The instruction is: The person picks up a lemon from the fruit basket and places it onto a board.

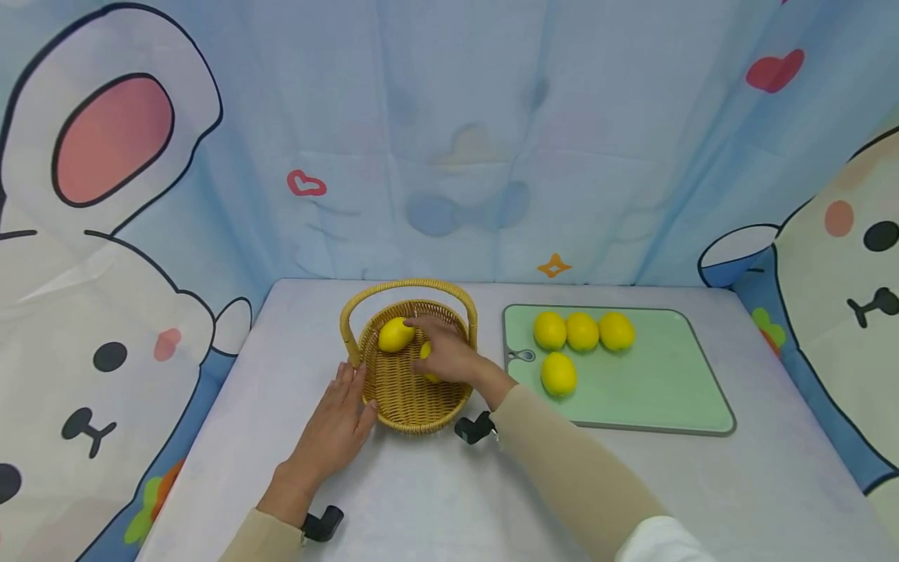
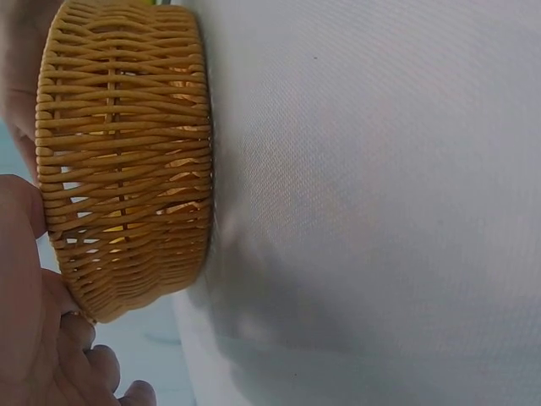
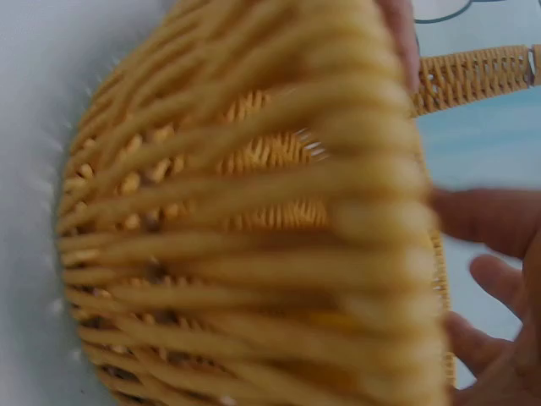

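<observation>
A pale blue printed curtain (image 1: 618, 195) hangs behind a white table (image 1: 449, 499).
The curtain falls in soft vertical folds and runs along both sides of the table. A large white cartoon figure (image 1: 56, 328) fills the left, its tall ear (image 1: 115, 140) lined in pink; a second pale face (image 1: 829, 273) with a rosy cheek is cut off at the right edge. Between them show an outlined red heart (image 1: 307, 192), a solid red heart (image 1: 776, 72) higher up, a faint blue bow (image 1: 435, 215) and an orange star (image 1: 544, 267) just above the table's far edge. The light is soft, and the left wrist view shows a fine weave on the tabletop.
</observation>
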Motion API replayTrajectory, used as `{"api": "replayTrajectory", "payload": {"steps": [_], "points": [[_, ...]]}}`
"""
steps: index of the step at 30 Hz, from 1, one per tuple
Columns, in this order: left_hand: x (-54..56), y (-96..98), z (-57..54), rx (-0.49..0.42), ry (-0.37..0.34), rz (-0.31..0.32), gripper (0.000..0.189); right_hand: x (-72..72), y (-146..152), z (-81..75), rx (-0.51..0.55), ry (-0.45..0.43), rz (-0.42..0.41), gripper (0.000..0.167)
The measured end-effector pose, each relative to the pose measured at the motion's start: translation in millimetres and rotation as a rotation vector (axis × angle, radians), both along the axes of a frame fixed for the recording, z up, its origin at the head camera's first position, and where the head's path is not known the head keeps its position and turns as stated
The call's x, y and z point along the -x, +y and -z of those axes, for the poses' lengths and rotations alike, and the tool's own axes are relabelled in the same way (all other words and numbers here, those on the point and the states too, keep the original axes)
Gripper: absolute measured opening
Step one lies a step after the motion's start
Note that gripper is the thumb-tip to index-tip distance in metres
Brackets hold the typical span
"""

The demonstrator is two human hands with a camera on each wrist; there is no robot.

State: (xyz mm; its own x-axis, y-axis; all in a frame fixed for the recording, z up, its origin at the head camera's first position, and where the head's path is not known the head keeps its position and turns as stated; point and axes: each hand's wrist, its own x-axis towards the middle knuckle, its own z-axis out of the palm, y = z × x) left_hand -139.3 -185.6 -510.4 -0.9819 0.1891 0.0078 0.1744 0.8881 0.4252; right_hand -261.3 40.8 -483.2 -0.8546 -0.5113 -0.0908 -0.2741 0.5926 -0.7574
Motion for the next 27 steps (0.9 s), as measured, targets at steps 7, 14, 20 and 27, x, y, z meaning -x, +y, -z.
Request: {"api": "replayTrajectory", "payload": {"steps": [7,14,20,27], "points": [[0.2,0.0,-0.9,-0.002,-0.009,-0.003,0.069,-4.6,7,-8.9,-0.055,-0.059,-0.124,0.078],[0.4,0.3,-1.3,-0.006,-0.012,0.000,0.069,-5.8,5,-3.9,-0.087,-0.037,-0.140,0.061],[0.2,0.5,-0.3,-0.009,-0.014,-0.004,0.069,-7.9,0,2.0,-0.068,0.006,-0.087,0.049],[0.3,0.4,1.6,-0.002,-0.024,-0.006,0.069,-13.4,-7,6.8,-0.155,0.050,-0.053,0.045]]}}
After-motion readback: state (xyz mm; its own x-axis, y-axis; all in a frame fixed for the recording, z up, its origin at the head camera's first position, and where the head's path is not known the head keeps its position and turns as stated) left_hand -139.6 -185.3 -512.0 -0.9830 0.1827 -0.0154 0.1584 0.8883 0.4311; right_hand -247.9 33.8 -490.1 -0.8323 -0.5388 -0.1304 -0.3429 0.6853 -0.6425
